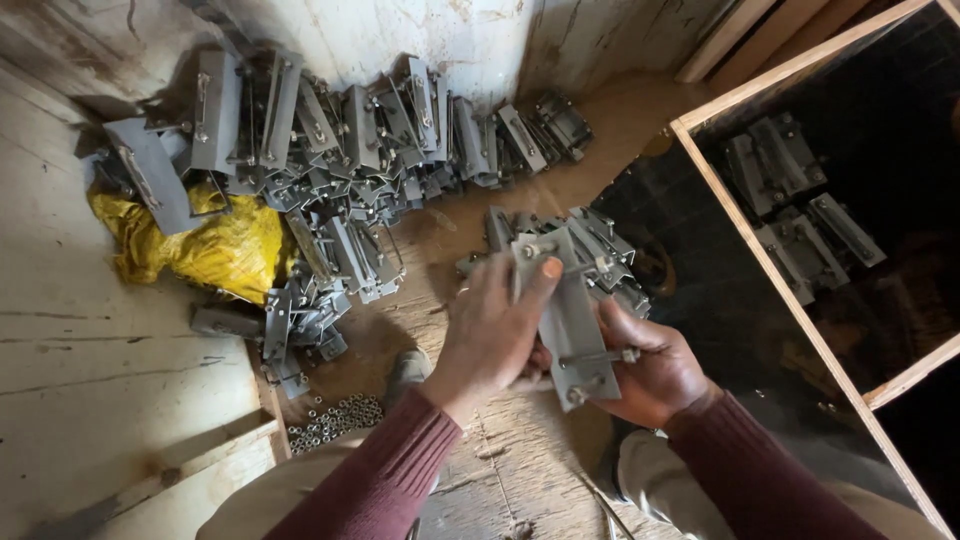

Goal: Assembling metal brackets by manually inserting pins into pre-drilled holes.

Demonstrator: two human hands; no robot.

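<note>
A big dark wooden-framed box point(760, 250) sits off to the right of the hands, and a few grey metal pieces point(795, 200) lie inside it. Far above the hands, along the wall, is a long heap of grey metal brackets point(350, 130). A crumpled yellow bag point(215, 250) lies up and to the left of the hands, partly under that heap. A smaller bunch of the same brackets point(600, 250) rests just behind the hands, almost touching the piece being held.

In the middle is the grey metal plate point(570, 320), a flat strip with bolts sticking out near its top and bottom ends. It is held up off the floor, tilted a little, between both hands.

The left hand point(495, 335) is wrapped around the plate's left side, its thumb pressed flat on the front near the top bolt. The right hand point(650, 370) is curled around the plate's lower right edge, holding it from behind near the bottom bolt. Both hands are closed on it.

Below and to the left of the hands, a little pile of small shiny nuts point(335, 420) lies on the floor.
</note>
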